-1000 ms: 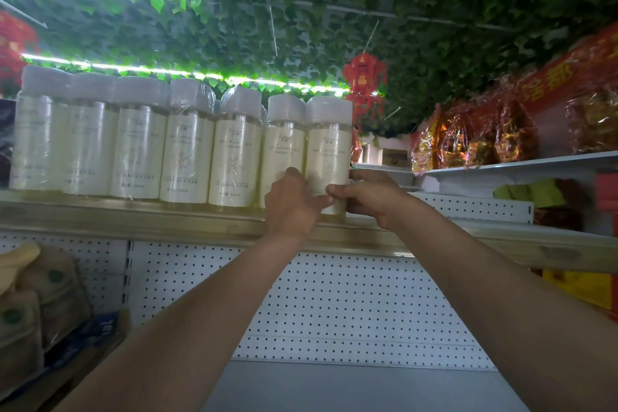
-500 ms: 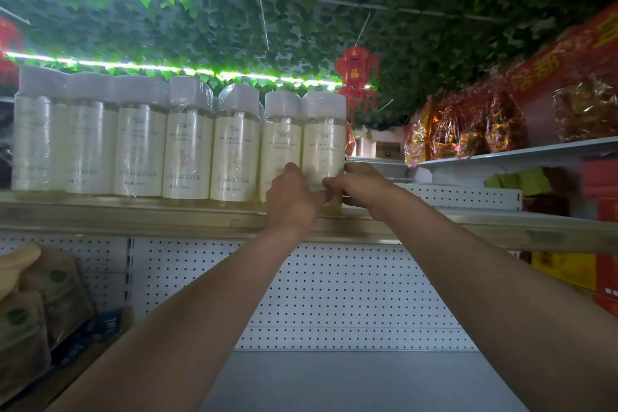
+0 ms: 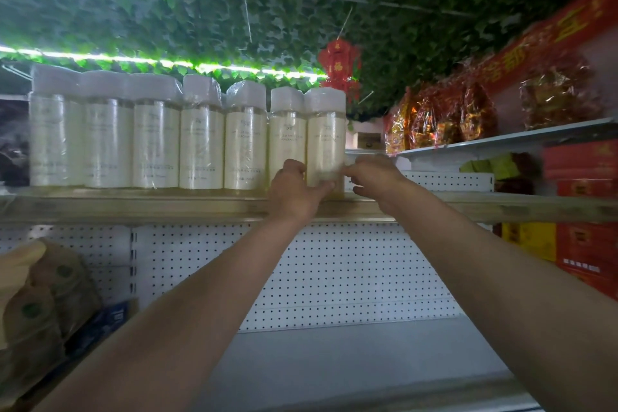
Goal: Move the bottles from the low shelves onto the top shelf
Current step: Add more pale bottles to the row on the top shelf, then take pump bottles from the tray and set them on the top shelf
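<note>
Forearms rise from the bottom corners and meet at the lip of the top shelf (image 3: 133,207). Beneath them a bare grey lower shelf (image 3: 334,361) runs back to a white pegboard panel (image 3: 334,271), leaving wide free room between the arms; brown paper bags (image 3: 36,311) crowd the left edge and red boxes (image 3: 582,244) close the right.

The left hand (image 3: 294,192) sits at the foot of the rightmost bottle (image 3: 325,140), its thumb curled across the lower front of the label while its other fingers lie out of sight on the bottle's left side. The right hand (image 3: 373,177) comes in from the right, fingers bent and tips touching the bottle's lower right flank; motion blur keeps me from telling whether that is a firm pinch or only a touch.

That bottle stands upright on the top shelf, at the right end of a row of seven bottles (image 3: 153,144), touching its neighbour. To its right the shelf board lies open as far as the frame edge. The bottle's base is hidden behind both hands, and the label print is too soft to read.

Farther right, gold-and-red wrapped packs (image 3: 434,117) stand on a higher side shelf (image 3: 501,140). Overhead, leafy vines (image 3: 301,10) cover the ceiling, and a red lantern (image 3: 339,67) hangs from them.
</note>
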Available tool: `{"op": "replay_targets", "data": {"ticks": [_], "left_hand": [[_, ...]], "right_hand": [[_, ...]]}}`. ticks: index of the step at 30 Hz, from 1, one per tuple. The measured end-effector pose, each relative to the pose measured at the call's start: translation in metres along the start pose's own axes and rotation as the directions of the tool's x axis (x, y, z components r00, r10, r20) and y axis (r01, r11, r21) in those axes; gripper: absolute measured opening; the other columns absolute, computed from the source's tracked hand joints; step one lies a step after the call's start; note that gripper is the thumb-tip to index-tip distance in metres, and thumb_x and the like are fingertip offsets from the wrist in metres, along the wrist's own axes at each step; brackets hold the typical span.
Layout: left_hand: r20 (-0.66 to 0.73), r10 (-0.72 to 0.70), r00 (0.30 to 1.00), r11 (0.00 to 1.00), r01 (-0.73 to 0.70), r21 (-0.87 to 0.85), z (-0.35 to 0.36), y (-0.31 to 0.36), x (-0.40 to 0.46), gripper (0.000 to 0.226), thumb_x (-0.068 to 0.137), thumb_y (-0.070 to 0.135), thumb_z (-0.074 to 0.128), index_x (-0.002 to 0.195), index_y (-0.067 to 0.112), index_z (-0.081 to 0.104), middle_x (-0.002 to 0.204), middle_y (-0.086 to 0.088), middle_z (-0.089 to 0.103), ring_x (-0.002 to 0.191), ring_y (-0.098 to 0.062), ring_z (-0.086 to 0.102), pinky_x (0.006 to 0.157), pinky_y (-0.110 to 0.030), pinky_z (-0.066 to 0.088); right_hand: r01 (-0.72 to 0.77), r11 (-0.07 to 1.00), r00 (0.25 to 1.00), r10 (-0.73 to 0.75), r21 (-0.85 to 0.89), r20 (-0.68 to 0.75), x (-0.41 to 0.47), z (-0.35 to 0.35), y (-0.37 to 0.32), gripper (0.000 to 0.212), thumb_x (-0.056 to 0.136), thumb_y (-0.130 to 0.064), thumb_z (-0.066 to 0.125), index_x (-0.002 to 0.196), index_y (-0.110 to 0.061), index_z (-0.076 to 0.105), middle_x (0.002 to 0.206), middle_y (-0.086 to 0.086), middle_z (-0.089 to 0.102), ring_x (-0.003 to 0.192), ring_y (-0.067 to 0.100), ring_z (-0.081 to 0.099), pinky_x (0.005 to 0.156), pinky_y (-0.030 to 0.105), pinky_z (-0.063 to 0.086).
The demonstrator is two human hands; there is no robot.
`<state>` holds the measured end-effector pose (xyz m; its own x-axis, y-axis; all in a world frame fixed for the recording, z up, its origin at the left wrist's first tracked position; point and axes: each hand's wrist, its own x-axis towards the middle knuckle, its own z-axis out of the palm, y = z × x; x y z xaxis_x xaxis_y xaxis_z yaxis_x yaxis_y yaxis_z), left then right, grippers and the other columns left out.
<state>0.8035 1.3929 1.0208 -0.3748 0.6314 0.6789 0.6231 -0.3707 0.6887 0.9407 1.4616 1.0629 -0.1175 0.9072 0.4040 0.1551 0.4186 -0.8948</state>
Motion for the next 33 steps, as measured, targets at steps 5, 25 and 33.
{"op": "replay_targets", "data": {"ticks": [5, 25, 33], "left_hand": [[0.038, -0.063, 0.997, 0.994, 0.067, -0.091, 0.001, -0.006, -0.017, 0.07, 0.08, 0.04, 0.082, 0.134, 0.01, 0.05, 0.135, -0.01, 0.057, 0.119, -0.023, 0.057, 0.098, -0.037, 0.051], [0.338, -0.367, 0.866, 0.866, 0.451, -0.216, 0.052, -0.02, -0.143, 0.065, 0.083, 0.057, 0.072, 0.132, 0.018, 0.054, 0.125, -0.001, 0.059, 0.11, -0.018, 0.062, 0.1, -0.042, 0.053], [0.513, -0.534, 0.672, 0.687, 0.699, -0.2, 0.111, -0.008, -0.242, 0.063, 0.087, 0.053, 0.069, 0.13, 0.009, 0.055, 0.129, -0.003, 0.058, 0.114, -0.019, 0.061, 0.09, -0.033, 0.055]], "right_hand": [[-0.027, 1.0, 0.998, 0.028, 0.01, -0.053, -0.037, -0.007, 0.001, 0.014, 0.088, -0.004, 0.07, 0.101, -0.005, 0.067, 0.097, 0.009, 0.065, 0.093, 0.023, 0.066, 0.094, 0.042, 0.059], [-0.312, 0.942, 0.947, 0.299, 0.125, 0.114, -0.14, -0.072, 0.106, 0.031, 0.093, -0.009, 0.071, 0.123, -0.003, 0.067, 0.123, 0.012, 0.068, 0.114, 0.025, 0.066, 0.09, 0.035, 0.058], [-0.461, 0.885, 0.883, 0.451, 0.059, 0.133, -0.199, -0.146, 0.179, 0.033, 0.095, -0.013, 0.068, 0.127, -0.002, 0.064, 0.129, 0.01, 0.065, 0.118, 0.026, 0.063, 0.093, 0.037, 0.056]]}}
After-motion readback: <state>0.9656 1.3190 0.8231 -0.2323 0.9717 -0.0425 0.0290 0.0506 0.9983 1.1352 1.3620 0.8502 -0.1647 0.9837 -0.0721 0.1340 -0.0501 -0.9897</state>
